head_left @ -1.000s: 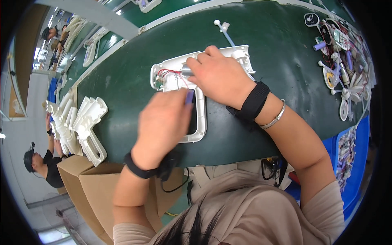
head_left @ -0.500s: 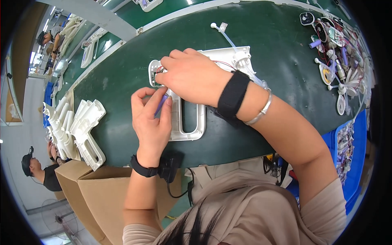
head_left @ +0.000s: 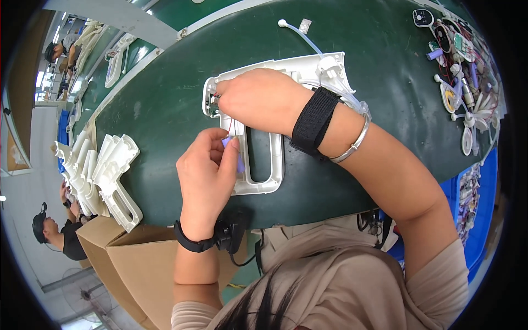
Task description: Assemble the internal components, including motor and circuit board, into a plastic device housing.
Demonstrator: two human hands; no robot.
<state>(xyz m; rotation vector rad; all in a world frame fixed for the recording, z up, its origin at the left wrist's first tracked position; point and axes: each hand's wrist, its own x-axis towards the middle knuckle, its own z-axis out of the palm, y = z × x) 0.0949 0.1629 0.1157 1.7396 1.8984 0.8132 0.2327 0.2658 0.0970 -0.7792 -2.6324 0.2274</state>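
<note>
A white plastic handle-shaped shell (head_left: 274, 177) lies open side up on the green table, its frame-like grip toward me. My left hand (head_left: 206, 168) pinches a purple cylindrical battery (head_left: 240, 164) between thumb and fingers, over the left side of the grip. A thin red wire (head_left: 231, 125) runs from the battery up toward the shell's left end. At that end my right hand (head_left: 258, 102) is bent over the shell, its fingers closed by the small compartment (head_left: 209, 99); what they grip is hidden. A translucent tube with a white ball tip (head_left: 302, 37) sticks out beyond the shell's far edge.
Empty white shells (head_left: 115, 176) are stacked at the table's left. A heap of wired parts (head_left: 459, 71) covers the far right, above a blue bin (head_left: 481, 203) full of small parts. An open cardboard box (head_left: 148, 269) stands below the table's edge. Other people work at the left.
My left hand has moved down and away from my right hand with the battery, and the red wire between them now shows. The right hand has stayed by the shell's left end.
</note>
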